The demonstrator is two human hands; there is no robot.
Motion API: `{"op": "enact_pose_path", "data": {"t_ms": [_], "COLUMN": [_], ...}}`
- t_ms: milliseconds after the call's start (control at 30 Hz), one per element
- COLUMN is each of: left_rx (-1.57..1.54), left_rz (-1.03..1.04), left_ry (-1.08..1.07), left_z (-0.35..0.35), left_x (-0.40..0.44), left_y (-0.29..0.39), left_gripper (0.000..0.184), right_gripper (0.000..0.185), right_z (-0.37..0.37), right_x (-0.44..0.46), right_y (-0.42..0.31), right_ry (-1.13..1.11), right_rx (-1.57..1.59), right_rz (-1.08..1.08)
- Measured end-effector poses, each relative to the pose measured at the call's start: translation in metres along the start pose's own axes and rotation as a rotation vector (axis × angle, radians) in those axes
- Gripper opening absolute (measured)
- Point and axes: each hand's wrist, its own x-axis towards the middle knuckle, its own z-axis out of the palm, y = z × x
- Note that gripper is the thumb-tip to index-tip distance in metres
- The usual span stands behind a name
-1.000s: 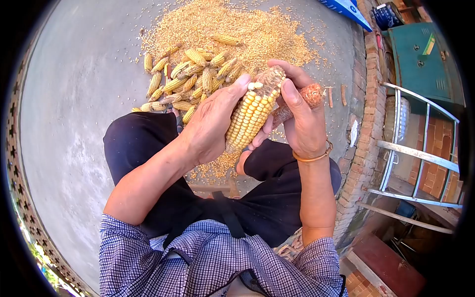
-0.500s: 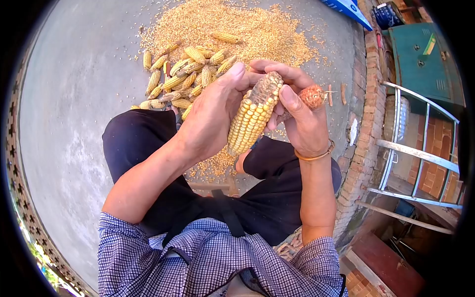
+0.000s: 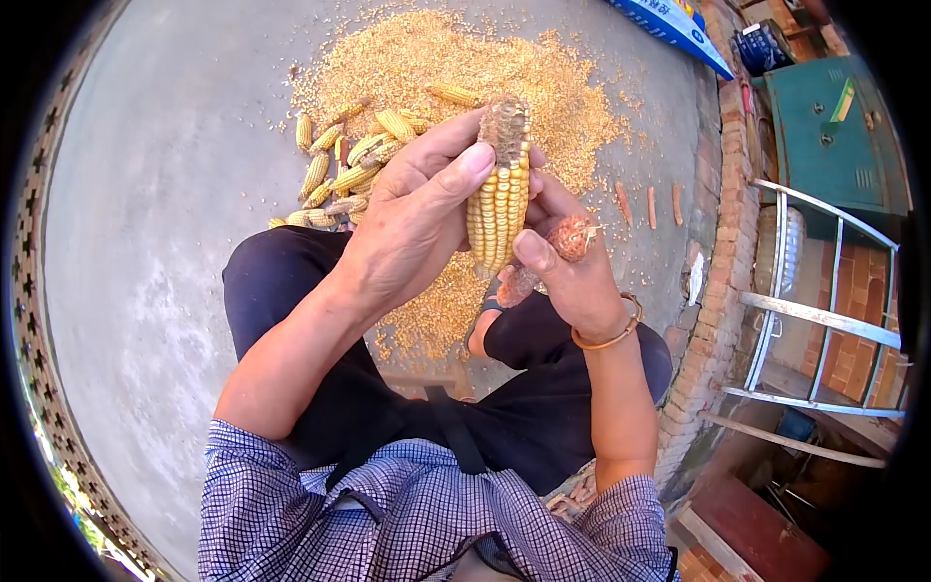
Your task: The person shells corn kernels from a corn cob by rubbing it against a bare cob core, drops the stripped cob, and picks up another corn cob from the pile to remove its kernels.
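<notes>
An ear of corn (image 3: 498, 213) stands nearly upright in front of me, its top end stripped of kernels and its lower part still yellow. My left hand (image 3: 412, 213) is closed around its left side, thumb near the line between bare cob and kernels. My right hand (image 3: 582, 281) grips a bare reddish corncob (image 3: 567, 240), which slants across the palm under the thumb. The right fingers reach behind the ear, partly hidden. Past my hands lies a heap of unshelled corn ears (image 3: 357, 177), beside a wide spread of loose kernels (image 3: 417, 58).
Several bare cobs (image 3: 651, 207) lie on the concrete floor (image 3: 155, 242) to the right. More kernels (image 3: 427, 310) are between my legs. A low brick edge (image 3: 729, 184), a metal frame (image 3: 819, 308), a green cabinet (image 3: 824, 126) and a blue bag (image 3: 669, 29) stand along the right.
The ear has turned from tilted to nearly upright, and more bare cob faces me. My left thumb has come down onto the ear; my right hand has shifted lower.
</notes>
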Motion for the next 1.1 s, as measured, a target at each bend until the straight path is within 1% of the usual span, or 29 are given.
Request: {"op": "enact_pose_path", "data": {"t_ms": [33, 100, 133, 233, 367, 467, 567, 633, 733, 833, 933, 1067, 1100], "left_rx": [0.017, 0.036, 0.043, 0.068, 0.114, 0.057, -0.009, -0.014, -0.019, -0.051, -0.144, -0.357, -0.377], "left_rz": [0.014, 0.023, 0.027, 0.018, 0.028, -0.016, -0.027, -0.034, -0.022, -0.030, -0.062, -0.062, -0.064], "left_ry": [0.015, 0.052, 0.059, 0.020, -0.034, -0.020, -0.015, -0.002, -0.006, -0.006, 0.002, -0.061, -0.023], "left_z": [0.000, -0.001, -0.001, -0.007, -0.017, -0.017, -0.016, -0.011, -0.011, -0.012, -0.009, -0.013, -0.011], "left_x": [0.000, 0.000, 0.000, 0.000, 0.003, 0.003, 0.003, 0.004, 0.005, 0.006, 0.005, 0.006, 0.006], "left_y": [0.001, -0.002, -0.003, -0.001, -0.004, -0.005, -0.002, -0.001, -0.002, -0.001, 0.004, 0.008, 0.010], "left_gripper": [0.056, 0.050, 0.047, 0.040, 0.035, 0.037, 0.042, 0.048, 0.056, 0.063, 0.068, 0.076, 0.078], "right_gripper": [0.068, 0.069, 0.067, 0.055, 0.039, 0.035, 0.038, 0.044, 0.048, 0.050, 0.043, 0.045, 0.046], "right_z": [0.005, 0.011, 0.009, 0.009, 0.007, 0.005, 0.000, 0.003, 0.001, 0.000, -0.001, -0.005, -0.007], "right_x": [0.000, 0.000, 0.001, -0.003, -0.004, -0.005, -0.006, -0.006, -0.005, -0.005, -0.006, -0.006, -0.005], "right_y": [-0.001, -0.001, 0.001, -0.006, -0.010, -0.007, 0.001, 0.004, 0.005, 0.002, 0.006, 0.006, 0.007], "right_ry": [-0.003, -0.004, -0.022, 0.004, -0.065, -0.108, -0.134, -0.126, -0.164, -0.178, -0.178, -0.217, -0.226], "right_rx": [-0.041, -0.122, -0.219, -0.079, -0.234, -0.213, -0.112, -0.081, -0.042, -0.031, 0.077, 0.143, 0.156], "right_rz": [0.016, 0.055, 0.019, 0.184, 0.257, 0.296, 0.277, 0.198, 0.205, 0.259, 0.233, 0.208, 0.189]}}
